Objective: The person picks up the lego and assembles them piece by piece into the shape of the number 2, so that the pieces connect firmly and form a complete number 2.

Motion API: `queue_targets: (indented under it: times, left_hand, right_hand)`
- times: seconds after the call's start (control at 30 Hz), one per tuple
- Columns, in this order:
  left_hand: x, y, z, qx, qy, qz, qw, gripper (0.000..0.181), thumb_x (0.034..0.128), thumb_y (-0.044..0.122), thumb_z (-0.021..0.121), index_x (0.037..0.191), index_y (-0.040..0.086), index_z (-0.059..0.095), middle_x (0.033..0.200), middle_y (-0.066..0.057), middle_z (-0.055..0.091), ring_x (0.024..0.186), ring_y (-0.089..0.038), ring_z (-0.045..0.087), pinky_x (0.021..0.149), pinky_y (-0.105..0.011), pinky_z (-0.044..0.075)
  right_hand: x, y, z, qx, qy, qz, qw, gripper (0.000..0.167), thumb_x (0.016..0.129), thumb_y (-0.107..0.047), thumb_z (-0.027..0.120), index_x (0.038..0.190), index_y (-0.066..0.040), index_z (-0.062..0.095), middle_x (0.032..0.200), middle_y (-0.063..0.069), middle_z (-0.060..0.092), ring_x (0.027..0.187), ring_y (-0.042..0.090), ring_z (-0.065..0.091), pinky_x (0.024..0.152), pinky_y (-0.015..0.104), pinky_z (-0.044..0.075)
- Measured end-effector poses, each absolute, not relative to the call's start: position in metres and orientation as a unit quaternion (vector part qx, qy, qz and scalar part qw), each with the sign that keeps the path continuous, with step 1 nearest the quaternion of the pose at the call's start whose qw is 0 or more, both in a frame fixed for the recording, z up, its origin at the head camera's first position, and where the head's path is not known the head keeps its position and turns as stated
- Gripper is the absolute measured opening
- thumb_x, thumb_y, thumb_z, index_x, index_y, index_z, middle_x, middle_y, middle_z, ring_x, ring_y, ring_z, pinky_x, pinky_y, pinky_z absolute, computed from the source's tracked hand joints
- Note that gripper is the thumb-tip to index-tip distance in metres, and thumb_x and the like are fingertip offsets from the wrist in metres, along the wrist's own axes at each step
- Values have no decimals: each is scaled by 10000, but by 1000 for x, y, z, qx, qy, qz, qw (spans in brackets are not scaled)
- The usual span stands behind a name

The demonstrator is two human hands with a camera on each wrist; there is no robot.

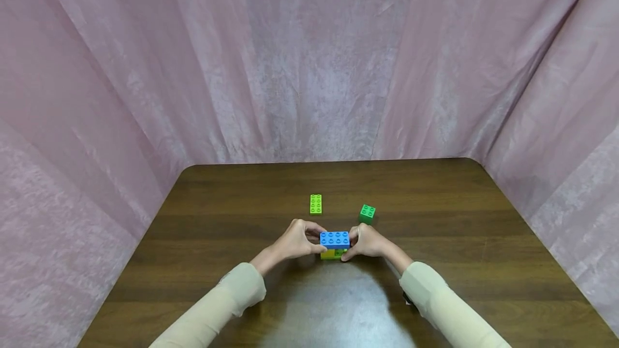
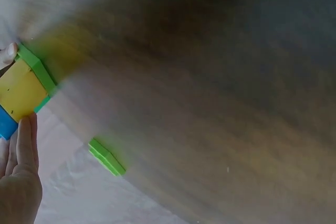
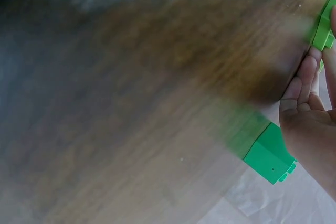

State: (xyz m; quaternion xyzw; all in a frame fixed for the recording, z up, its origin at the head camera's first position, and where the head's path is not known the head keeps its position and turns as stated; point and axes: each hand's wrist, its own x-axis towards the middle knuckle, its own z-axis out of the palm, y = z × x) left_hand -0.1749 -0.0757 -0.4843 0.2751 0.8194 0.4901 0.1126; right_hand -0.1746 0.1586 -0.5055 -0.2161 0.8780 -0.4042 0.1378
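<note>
A blue brick (image 1: 335, 239) with rows of studs tops a small stack near the table's middle. Beneath it show a yellow brick (image 2: 23, 90) and a light green base piece (image 2: 38, 72), which also appears in the right wrist view (image 3: 323, 27). The left hand (image 1: 296, 240) holds the stack's left side, thumb in front and fingers behind. From the right, the right hand (image 1: 367, 241) grips the stack's other end, its thumb low at the front near a green studded part (image 1: 339, 252). The blue brick hides part of the layers below.
Behind the left hand lies a flat lime brick (image 1: 316, 204) with studs up. A darker green brick (image 1: 367, 214) stands behind the right hand. The brown wooden table (image 1: 232, 192) meets pink curtains (image 1: 319, 69) at its back and sides.
</note>
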Motion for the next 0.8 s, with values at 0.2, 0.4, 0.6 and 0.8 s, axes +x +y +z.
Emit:
queue_targets:
  times: [0.2,0.4,0.6,0.8]
  left_hand:
    - [-177,-76,-485,281,820,485,116,296,743,24,810,1005,-69,709,997,-211,734,893,-266,733,773,-245,603]
    - [-174,-76,-482,281,817,491,115,296,745,18,807,1008,-75,706,992,-218,730,900,-259,729,792,-236,598]
    - [-176,-76,-487,274,816,495,116,298,742,28,810,1008,-59,709,988,-203,733,883,-243,731,781,-235,600]
    - [-176,-77,-488,271,816,498,113,306,736,35,816,1006,-59,708,979,-207,731,866,-237,734,775,-260,607]
  right_hand:
    - [-174,158,-506,-212,878,-406,140,246,682,-140,878,666,4,679,668,-54,491,675,77,424,575,173,351]
    - [-174,159,-504,-209,879,-403,143,241,685,-140,875,680,9,686,668,-47,493,680,92,424,577,176,346]
    - [-173,159,-505,-218,880,-401,130,255,683,-140,875,667,5,667,665,-61,471,664,70,413,570,169,336]
    - [-173,160,-505,-226,881,-393,132,260,694,-151,868,686,-3,655,676,-60,460,667,66,409,581,164,332]
